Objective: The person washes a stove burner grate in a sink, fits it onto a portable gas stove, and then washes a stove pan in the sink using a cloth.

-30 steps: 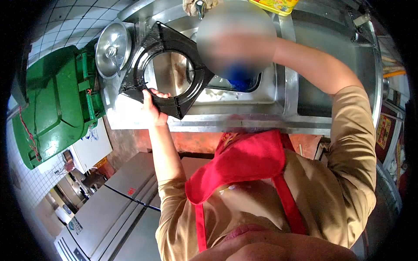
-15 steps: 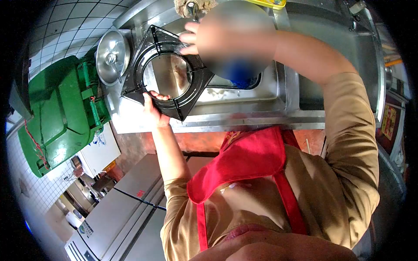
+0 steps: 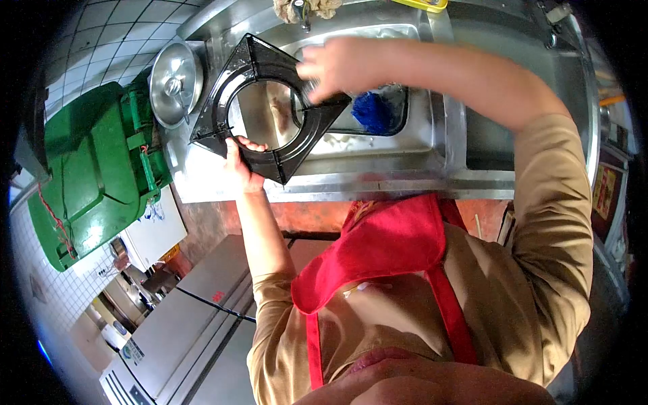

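My left hand (image 3: 244, 165) grips the lower left edge of a black square plate with a large round hole (image 3: 287, 158), its fingers curled through the hole. The plate is wet and glossy, held tilted over the sink. My right hand (image 3: 337, 67), smeared by motion, presses at the plate's upper right side with bent fingers. A small greyish thing shows under those fingers, too blurred to name. To the right, a blue mesh-like bundle (image 3: 373, 113) lies on a dark tray (image 3: 403, 120) in the sink.
The steel sink (image 3: 432, 145) has a second basin (image 3: 489, 135) at right and a tap (image 3: 304, 17) behind. A metal bowl (image 3: 177, 84) with a utensil stands at left, near a green bin (image 3: 94, 169). A brown cloth (image 3: 327, 8) and yellow tray (image 3: 428, 5) sit at the back.
My right hand has moved down and right along the plate's upper right side. The plate has shifted slightly right, still in my left hand. The blue bundle shows more fully.
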A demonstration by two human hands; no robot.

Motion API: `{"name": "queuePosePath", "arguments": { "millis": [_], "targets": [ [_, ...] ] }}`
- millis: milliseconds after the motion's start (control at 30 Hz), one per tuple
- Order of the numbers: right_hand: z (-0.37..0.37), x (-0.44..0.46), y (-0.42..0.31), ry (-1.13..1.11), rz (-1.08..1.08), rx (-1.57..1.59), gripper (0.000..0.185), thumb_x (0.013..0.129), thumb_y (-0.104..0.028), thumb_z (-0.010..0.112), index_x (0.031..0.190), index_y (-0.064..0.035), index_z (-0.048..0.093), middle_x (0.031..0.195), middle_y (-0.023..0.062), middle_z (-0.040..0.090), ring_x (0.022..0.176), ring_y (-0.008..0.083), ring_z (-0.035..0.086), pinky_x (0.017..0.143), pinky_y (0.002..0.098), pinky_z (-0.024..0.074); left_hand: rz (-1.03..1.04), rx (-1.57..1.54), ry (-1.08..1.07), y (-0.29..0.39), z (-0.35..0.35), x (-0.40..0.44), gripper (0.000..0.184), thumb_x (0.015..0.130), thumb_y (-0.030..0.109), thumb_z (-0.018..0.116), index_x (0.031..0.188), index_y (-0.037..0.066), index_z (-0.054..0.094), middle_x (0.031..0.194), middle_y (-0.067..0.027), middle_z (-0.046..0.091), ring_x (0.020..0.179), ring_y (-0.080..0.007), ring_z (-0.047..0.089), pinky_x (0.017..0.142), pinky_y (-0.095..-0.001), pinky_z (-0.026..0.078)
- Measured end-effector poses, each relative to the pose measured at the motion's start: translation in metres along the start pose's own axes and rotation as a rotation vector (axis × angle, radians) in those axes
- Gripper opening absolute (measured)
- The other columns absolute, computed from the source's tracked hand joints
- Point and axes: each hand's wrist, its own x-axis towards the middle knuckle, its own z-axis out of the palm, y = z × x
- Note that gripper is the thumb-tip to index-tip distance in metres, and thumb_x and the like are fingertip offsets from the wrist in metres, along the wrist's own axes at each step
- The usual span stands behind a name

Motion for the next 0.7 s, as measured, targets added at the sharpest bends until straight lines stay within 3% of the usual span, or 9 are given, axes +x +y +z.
{"name": "queuePosePath", "arguments": {
  "millis": [67, 133, 233, 300, 333, 467, 600, 700],
  "targets": [
    [0.006, -0.002, -0.012, -0.024, -0.094, -0.063, 0.030, 0.072, -0.017, 0.055, 0.098, -0.0272, 0.064, 0.097, 0.0041, 0.049, 0.093, 0.0222, 0.050, 0.063, 0.0334, 0.0495, 0.004, 0.061, 0.001, 0.000, 0.000, -0.001, 0.031, 0.091, 0.033, 0.049, 0.082, 0.003, 0.051, 0.067, -0.0083, 0.052, 0.061, -0.0239, 0.052, 0.066, -0.0420, 0.047],
    [0.004, -0.002, -0.003, -0.026, -0.055, -0.034, 0.032, 0.073, -0.016, 0.054, 0.102, -0.0277, 0.064, 0.096, 0.0038, 0.049, 0.090, 0.0219, 0.051, 0.060, 0.0318, 0.0499, -0.001, 0.027, 0.028, -0.004, -0.004, 0.000, 0.031, 0.091, 0.031, 0.050, 0.082, 0.002, 0.051, 0.066, -0.0089, 0.053, 0.059, -0.0247, 0.053, 0.064, -0.0429, 0.048],
    [0.003, -0.002, 0.021, 0.260, 0.121, -0.113, 0.034, 0.074, -0.014, 0.053, 0.104, -0.0273, 0.063, 0.095, 0.0039, 0.050, 0.087, 0.0210, 0.051, 0.056, 0.0298, 0.0495, -0.008, 0.007, 0.003, -0.006, -0.006, 0.000, 0.029, 0.091, 0.030, 0.050, 0.083, 0.002, 0.052, 0.068, -0.0093, 0.055, 0.059, -0.0241, 0.054, 0.062, -0.0422, 0.049],
    [0.007, 0.004, 0.016, 0.326, 0.162, -0.136, 0.035, 0.074, -0.014, 0.052, 0.105, -0.0277, 0.062, 0.094, 0.0041, 0.050, 0.087, 0.0205, 0.051, 0.055, 0.0291, 0.0493, -0.009, 0.061, 0.004, -0.007, -0.004, -0.003, 0.029, 0.090, 0.029, 0.051, 0.083, 0.002, 0.052, 0.069, -0.0094, 0.055, 0.059, -0.0234, 0.055, 0.061, -0.0413, 0.049],
    [0.008, 0.006, 0.011, 0.361, 0.182, -0.151, 0.036, 0.074, -0.014, 0.052, 0.106, -0.0279, 0.062, 0.094, 0.0042, 0.050, 0.086, 0.0202, 0.051, 0.054, 0.0288, 0.0492, -0.016, 0.114, 0.021, -0.007, 0.000, -0.004, 0.031, 0.091, 0.035, 0.047, 0.082, 0.006, 0.051, 0.065, -0.0058, 0.052, 0.062, -0.0222, 0.053, 0.069, -0.0403, 0.045],
    [0.016, -0.004, 0.008, 0.256, 0.248, -0.134, 0.039, 0.074, -0.014, 0.055, 0.111, -0.0277, 0.059, 0.092, 0.0041, 0.049, 0.086, 0.0208, 0.052, 0.058, 0.0294, 0.0504, 0.011, -0.022, 0.040, -0.016, -0.011, -0.001, 0.028, 0.090, 0.031, 0.051, 0.084, 0.004, 0.052, 0.069, -0.0069, 0.054, 0.059, -0.0223, 0.054, 0.062, -0.0409, 0.048],
    [0.008, 0.003, 0.009, 0.433, 0.389, -0.042, 0.045, 0.071, -0.011, 0.060, 0.113, -0.0274, 0.059, 0.092, 0.0053, 0.050, 0.086, 0.0221, 0.052, 0.063, 0.0312, 0.0510, 0.009, 0.008, 0.040, -0.014, -0.003, -0.009, 0.024, 0.090, 0.028, 0.051, 0.085, 0.004, 0.051, 0.071, -0.0075, 0.055, 0.059, -0.0226, 0.055, 0.060, -0.0422, 0.049],
    [0.005, 0.013, 0.011, 0.530, 0.449, 0.002, 0.046, 0.070, -0.008, 0.062, 0.112, -0.0269, 0.060, 0.092, 0.0063, 0.052, 0.084, 0.0227, 0.052, 0.066, 0.0319, 0.0503, 0.026, 0.011, 0.036, -0.013, 0.011, -0.014, 0.027, 0.091, 0.032, 0.050, 0.085, 0.006, 0.052, 0.068, -0.0061, 0.054, 0.059, -0.0220, 0.054, 0.066, -0.0417, 0.047]
  ]
}}
